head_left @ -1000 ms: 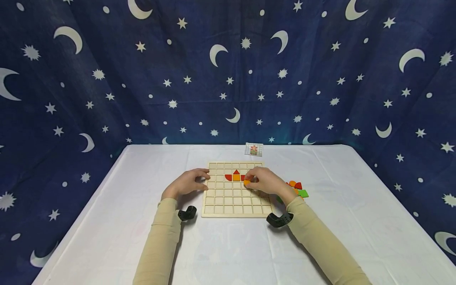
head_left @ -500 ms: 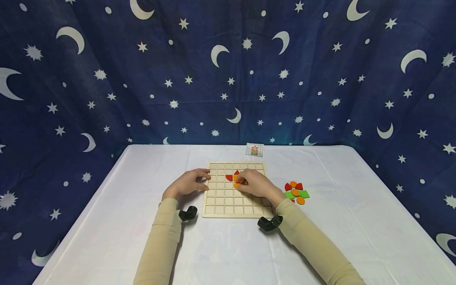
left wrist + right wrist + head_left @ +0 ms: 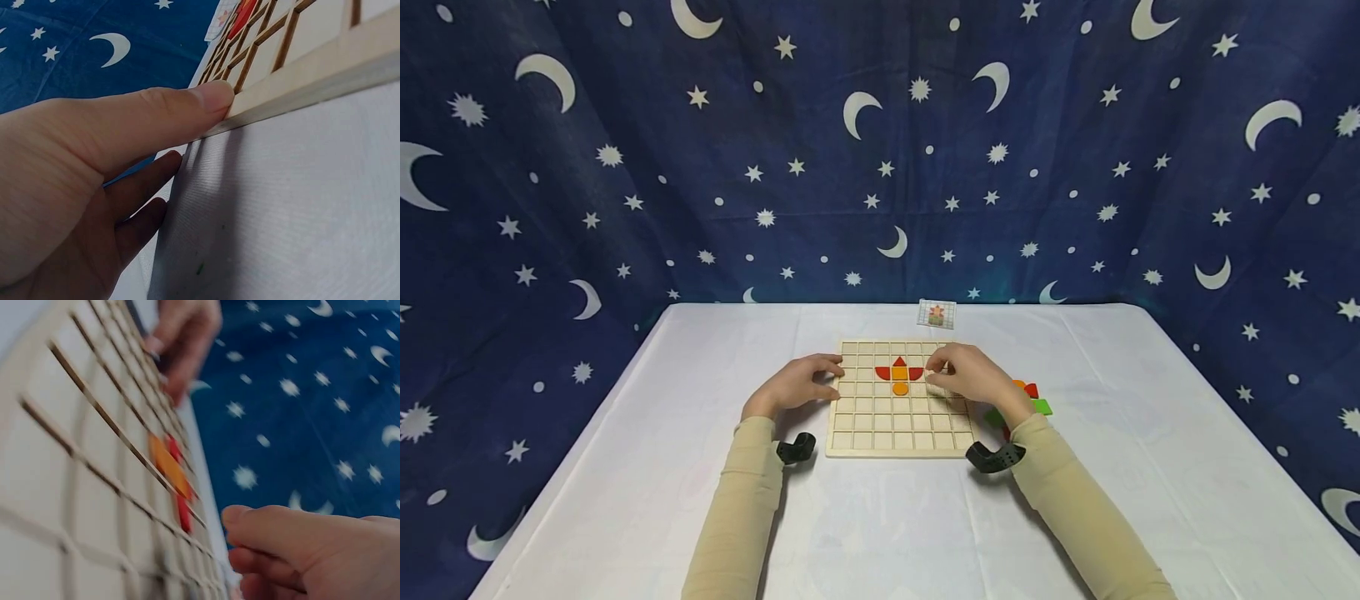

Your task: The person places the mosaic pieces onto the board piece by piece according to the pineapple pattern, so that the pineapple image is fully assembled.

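Observation:
A pale wooden grid board [image 3: 880, 421] lies on the table. In its cells sit an orange square [image 3: 900, 374], an orange disc [image 3: 900, 389] just below, a red triangle [image 3: 899, 362] above, and a red quarter-round piece on each side, one of them the right quarter-round [image 3: 915, 373]. My left hand [image 3: 793, 385] is at the board's left edge; the left wrist view shows its thumb [image 3: 212, 97] resting on the frame, other fingers extended beside it. My right hand [image 3: 973, 379] hovers over the board's right part, fingers loosely bent, holding nothing.
Loose red, orange and green pieces, among them a green one [image 3: 1042, 407], lie right of the board, partly hidden behind my right wrist. A small picture card [image 3: 937, 314] lies at the table's back edge. Behind hangs a blue star-and-moon curtain [image 3: 820, 233].
My right hand brought the orange disc leftward to the cell below the orange square, let it go, and moved back to the right. The left hand has stayed in place.

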Motion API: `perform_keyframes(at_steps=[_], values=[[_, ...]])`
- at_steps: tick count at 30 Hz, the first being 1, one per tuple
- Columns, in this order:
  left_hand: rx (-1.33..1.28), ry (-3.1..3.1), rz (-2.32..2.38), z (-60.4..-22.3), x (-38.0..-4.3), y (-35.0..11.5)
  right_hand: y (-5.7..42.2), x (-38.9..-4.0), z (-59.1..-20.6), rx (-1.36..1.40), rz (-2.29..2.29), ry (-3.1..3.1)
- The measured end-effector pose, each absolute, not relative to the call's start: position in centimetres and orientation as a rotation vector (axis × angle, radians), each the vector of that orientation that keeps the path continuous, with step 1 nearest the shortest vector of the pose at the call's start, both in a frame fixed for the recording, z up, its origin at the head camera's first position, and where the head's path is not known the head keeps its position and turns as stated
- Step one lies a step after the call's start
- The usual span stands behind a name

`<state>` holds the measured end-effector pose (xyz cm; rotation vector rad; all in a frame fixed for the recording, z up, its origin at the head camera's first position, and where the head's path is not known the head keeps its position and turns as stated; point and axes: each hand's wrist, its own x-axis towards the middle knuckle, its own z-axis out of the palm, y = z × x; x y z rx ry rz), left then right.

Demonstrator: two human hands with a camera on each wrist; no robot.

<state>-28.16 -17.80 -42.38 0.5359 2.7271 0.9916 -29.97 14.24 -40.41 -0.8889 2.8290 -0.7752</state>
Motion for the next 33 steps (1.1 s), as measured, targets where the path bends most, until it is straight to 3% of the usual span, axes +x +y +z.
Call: perform_keyframes(at_steps=[9,17,33], values=[[0.543,2.731,0.987,-42.6,-28.2,-17.8,20.8,-30.5,-38.6,-0.669,-0.711,2.828],[0.542,2.731,0.989,-42.7,-28.2,-17.8,23.5,-30.3,-37.9,-0.476,-0.697,2.794],[0.536,2.744,0.984,-42.4,-28.1,-17.8,25.7,-30.5,-38.1,-0.531,-0.566,2.766]])
